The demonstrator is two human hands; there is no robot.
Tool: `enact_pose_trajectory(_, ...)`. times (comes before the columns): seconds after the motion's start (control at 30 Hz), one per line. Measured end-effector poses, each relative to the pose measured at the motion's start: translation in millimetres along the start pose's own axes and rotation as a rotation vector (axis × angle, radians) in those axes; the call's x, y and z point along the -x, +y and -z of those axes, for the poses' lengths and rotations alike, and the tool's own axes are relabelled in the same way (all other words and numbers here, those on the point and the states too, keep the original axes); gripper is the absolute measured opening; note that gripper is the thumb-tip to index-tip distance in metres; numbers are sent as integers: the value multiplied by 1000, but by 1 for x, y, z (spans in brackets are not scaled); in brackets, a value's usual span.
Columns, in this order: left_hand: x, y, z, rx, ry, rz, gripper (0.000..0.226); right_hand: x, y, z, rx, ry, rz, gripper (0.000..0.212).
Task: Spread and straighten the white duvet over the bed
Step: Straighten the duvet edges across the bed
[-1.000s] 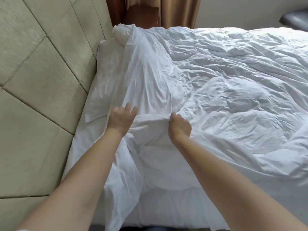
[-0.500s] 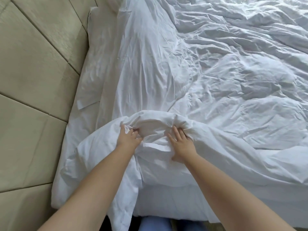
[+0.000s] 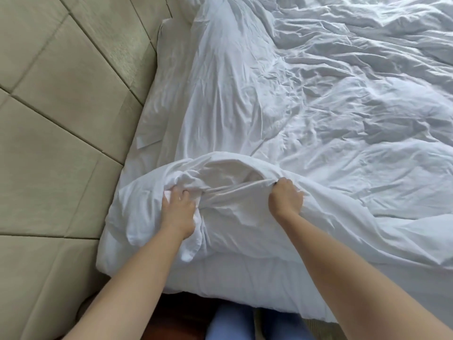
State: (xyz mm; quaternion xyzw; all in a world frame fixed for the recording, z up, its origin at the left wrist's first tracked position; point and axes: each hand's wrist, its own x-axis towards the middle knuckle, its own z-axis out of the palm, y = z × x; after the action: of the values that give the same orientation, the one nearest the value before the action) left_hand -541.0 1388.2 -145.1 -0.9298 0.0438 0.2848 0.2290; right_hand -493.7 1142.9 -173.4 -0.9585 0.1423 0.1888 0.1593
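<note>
The white duvet (image 3: 331, 114) lies crumpled over the bed, with a bunched fold raised at the near left corner. My left hand (image 3: 178, 210) grips the bunched edge of the duvet near the corner, fingers dug into the cloth. Further right along the same edge, my right hand (image 3: 285, 200) is curled round a pinch of the duvet. The cloth is stretched taut between the two hands. A white pillow (image 3: 159, 99) lies flat by the headboard, partly under the duvet.
A padded beige headboard (image 3: 61, 119) runs along the left side. The mattress side (image 3: 245, 285) faces me below the duvet. My legs in blue trousers (image 3: 230, 322) stand against the bed on a dark floor.
Both hands have pulled the duvet edge back toward me and moved apart, stretching the cloth between them. The view has tilted down and the fold has bunched up at the near corner.
</note>
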Motion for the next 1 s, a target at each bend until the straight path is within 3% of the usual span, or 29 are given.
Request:
enact_pose_trajectory(0.1, 17, 0, -8, 27, -64, 123, 89, 7, 5, 15, -262, 84, -129, 29)
enact_pose_trajectory(0.2, 27, 0, -12, 11, -27, 170, 104, 8, 11, 31, -344, 154, -199, 35)
enact_pose_trajectory(0.33, 20, -6, -18, -17, 47, 110, 100, 3, 17, 42, -386, 201, -238, 33)
enact_pose_trajectory(0.43, 11, -13, -19, 66, 6, 126, 100, 12, 11, 39, -230, 160, -90, 28)
enact_pose_trajectory(0.5, 2, -12, -12, 194, -24, 158, 100, 17, -2, 36, -131, 94, -45, 41)
enact_pose_trajectory(0.6, -17, -9, 1, 281, -38, 153, 108, 12, -26, 43, -127, 35, -169, 62)
enact_pose_trajectory(0.8, -58, -23, 7, 213, 24, 140, 121, -7, -45, 61, -104, 137, -274, 74)
enact_pose_trajectory(1.0, -92, -48, 12, 64, 157, 52, 88, -11, -58, 56, 44, 139, -263, 67)
